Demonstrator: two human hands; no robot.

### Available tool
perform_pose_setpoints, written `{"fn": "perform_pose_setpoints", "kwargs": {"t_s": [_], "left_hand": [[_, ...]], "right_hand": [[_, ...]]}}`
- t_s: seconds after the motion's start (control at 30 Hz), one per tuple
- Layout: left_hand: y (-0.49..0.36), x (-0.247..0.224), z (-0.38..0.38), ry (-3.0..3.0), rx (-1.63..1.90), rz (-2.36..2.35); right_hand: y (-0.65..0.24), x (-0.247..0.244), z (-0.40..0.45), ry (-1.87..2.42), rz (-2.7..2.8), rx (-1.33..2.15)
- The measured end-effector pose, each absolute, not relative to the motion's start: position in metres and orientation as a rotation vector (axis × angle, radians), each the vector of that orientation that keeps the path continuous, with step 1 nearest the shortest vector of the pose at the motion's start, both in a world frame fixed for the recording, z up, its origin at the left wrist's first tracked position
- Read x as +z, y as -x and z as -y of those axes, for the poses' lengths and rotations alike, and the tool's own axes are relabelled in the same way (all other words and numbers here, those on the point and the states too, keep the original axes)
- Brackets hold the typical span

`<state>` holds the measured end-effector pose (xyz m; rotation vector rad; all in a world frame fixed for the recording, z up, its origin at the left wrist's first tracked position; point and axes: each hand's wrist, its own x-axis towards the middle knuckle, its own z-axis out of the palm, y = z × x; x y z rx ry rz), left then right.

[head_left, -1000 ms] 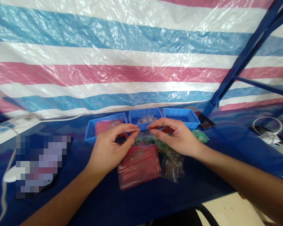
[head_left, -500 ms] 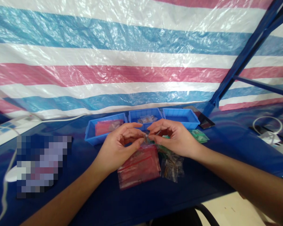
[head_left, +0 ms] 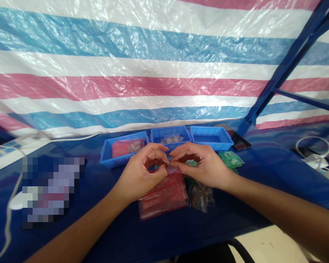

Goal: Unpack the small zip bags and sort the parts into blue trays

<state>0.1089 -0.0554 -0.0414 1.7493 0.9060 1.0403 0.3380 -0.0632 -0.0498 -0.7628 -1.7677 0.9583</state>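
Both hands meet over the bench [head_left: 115, 233]. The left hand [head_left: 141, 173] and right hand [head_left: 202, 166] keep their fingers narrow, pinching a packet [head_left: 168, 164] between them; it looks small, filmy and crinkled, with a brownish bit, too blurred to read further.

From the packet, a flat, glossy red bag [head_left: 163, 199] with a straight seam lies at 6 o'clock, crumpled clear bags [head_left: 201, 197] holding thin brassy pieces at 4, and creased green bags [head_left: 230, 159] at 3. 3 ribbed, rectangular plastic trays sit beyond: the red-filled tray [head_left: 106, 155] at 10, the middle tray [head_left: 168, 131] at 12 with clear packets [head_left: 173, 138], the right tray [head_left: 211, 137] at 2.
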Motion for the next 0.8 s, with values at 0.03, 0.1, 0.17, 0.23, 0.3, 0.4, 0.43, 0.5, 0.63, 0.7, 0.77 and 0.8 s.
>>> {"fn": "perform_pose_setpoints", "kwargs": {"t_s": [0.03,0.1,0.17,0.23,0.3,0.4,0.43,0.5,0.63,0.7,0.77,0.8], "left_hand": [[-0.109,-0.041,0.055,-1.739,1.044,-0.898],[-0.108,-0.041,0.055,-1.720,1.048,-0.880],[-0.108,-0.041,0.055,-1.707,1.038,-0.876],[-0.108,-0.041,0.054,-1.701,1.022,-0.889],[-0.108,-0.041,0.054,-1.706,1.008,-0.905],[-0.109,-0.039,0.055,-1.735,1.003,-0.916],[-0.109,-0.038,0.056,-1.746,1.005,-0.917],[-0.110,-0.038,0.057,-1.763,1.019,-0.915],[-0.108,-0.040,0.057,-1.738,1.038,-0.873],[-0.107,-0.043,0.056,-1.695,1.054,-0.846],[-0.106,-0.044,0.056,-1.648,1.070,-0.827],[-0.106,-0.044,0.055,-1.624,1.070,-0.818]], "right_hand": [[-0.338,-0.050,0.063,0.763,1.748,0.967],[-0.338,-0.050,0.062,0.771,1.699,0.982],[-0.338,-0.051,0.060,0.783,1.651,0.992],[-0.338,-0.053,0.058,0.788,1.618,0.995],[-0.338,-0.054,0.057,0.785,1.599,0.992],[-0.336,-0.056,0.057,0.773,1.585,0.998],[-0.335,-0.056,0.057,0.769,1.584,1.004],[-0.335,-0.056,0.059,0.762,1.584,1.011],[-0.337,-0.052,0.060,0.769,1.630,0.938],[-0.340,-0.048,0.060,0.754,1.733,0.833],[-0.343,-0.044,0.059,0.692,1.880,0.673],[-0.344,-0.043,0.059,0.654,1.943,0.586]]}}
